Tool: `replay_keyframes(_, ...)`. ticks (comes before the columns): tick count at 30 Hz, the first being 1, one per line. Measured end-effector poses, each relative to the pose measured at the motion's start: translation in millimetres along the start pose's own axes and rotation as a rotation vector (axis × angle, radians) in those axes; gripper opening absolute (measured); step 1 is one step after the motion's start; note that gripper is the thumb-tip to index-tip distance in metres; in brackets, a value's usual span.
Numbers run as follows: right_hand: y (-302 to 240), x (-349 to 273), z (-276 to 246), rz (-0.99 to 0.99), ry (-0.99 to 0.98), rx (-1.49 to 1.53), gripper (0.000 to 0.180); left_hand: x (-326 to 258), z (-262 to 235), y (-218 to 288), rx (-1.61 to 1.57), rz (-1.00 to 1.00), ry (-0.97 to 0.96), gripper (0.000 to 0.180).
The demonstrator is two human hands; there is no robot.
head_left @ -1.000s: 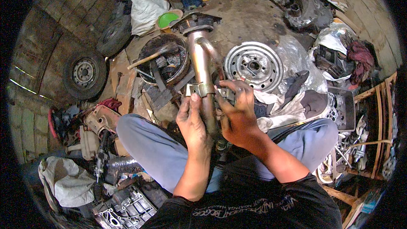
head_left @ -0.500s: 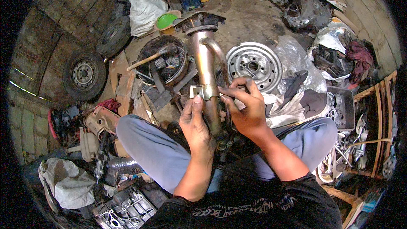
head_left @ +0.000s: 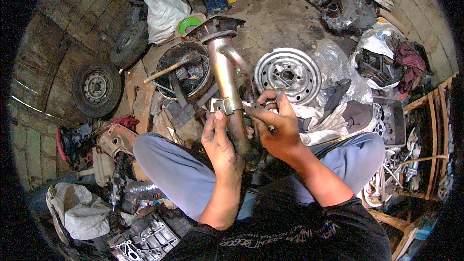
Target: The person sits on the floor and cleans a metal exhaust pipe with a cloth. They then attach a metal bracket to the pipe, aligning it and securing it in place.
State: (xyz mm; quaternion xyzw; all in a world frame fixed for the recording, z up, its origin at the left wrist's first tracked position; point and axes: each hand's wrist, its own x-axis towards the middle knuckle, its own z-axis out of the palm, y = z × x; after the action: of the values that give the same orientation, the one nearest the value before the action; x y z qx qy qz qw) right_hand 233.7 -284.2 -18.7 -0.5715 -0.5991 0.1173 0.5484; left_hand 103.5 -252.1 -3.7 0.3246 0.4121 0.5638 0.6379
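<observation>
A metal pipe [head_left: 223,75] stands up between my hands, leaning to the left at its top. It has a wide dark flange [head_left: 217,26] at the upper end and a thin side tube [head_left: 237,58]. A shiny metal bracket [head_left: 233,103] wraps the pipe at its lower part, with flat tabs sticking out on both sides. My left hand [head_left: 221,142] pinches the left tab, thumb in front over it and fingers partly hidden behind. My right hand [head_left: 280,125] is closed at the right tab, its fingertips on that tab.
Beyond the pipe lie a round pan of parts [head_left: 174,87] with a hammer [head_left: 169,70], and a silver wheel rim [head_left: 288,76]. Tyres [head_left: 96,87] lean at the left wall. An engine part [head_left: 144,239] lies lower left. A gearbox housing [head_left: 338,7] sits far right.
The pipe's top has tilted left, and the bracket has shifted slightly left with it. The bracket's right tab now shows at my right fingertips. My left hand keeps its pinch.
</observation>
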Motion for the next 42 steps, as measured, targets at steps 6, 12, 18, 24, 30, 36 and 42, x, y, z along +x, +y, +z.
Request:
replay_keyframes(6, -5.1, 7.3, -1.7, -0.109, 0.032, 0.013, 0.018, -2.1, 6.1, 4.6, -0.004, 0.029, -0.025, 0.036)
replay_keyframes(12, -1.6, 16.2, -14.3, -0.17, 0.066, -0.117, 0.027, -10.6, 15.1, 7.7, -0.027, -0.032, -0.019, 0.037)
replay_keyframes(18, -4.2, 17.8, -23.8, -0.165, 0.028, -0.119, 0.031, -9.9, 14.7, 4.5, -0.024, -0.055, -0.045, 0.036)
replay_keyframes(24, -15.4, 17.8, -26.5, -0.169, -0.003, -0.115, 0.038, -7.7, 11.1, 2.8, -0.018, -0.059, -0.047, 0.031)
replay_keyframes(30, -17.9, 17.8, -29.0, -0.216, -0.065, -0.16, 0.037, -7.5, 13.2, 2.4, -0.045, -0.055, -0.006, 0.029)
replay_keyframes(36, -11.0, 14.2, -27.5, -0.206, -0.107, -0.196, 0.038, -9.7, 13.6, 1.5, -0.021, -0.025, -0.009, 0.029)
replay_keyframes(42, -12.4, 15.4, -31.9, -0.223, -0.126, -0.176, 0.036, -12.6, 13.1, 2.4, 0.009, -0.037, -0.047, 0.036)
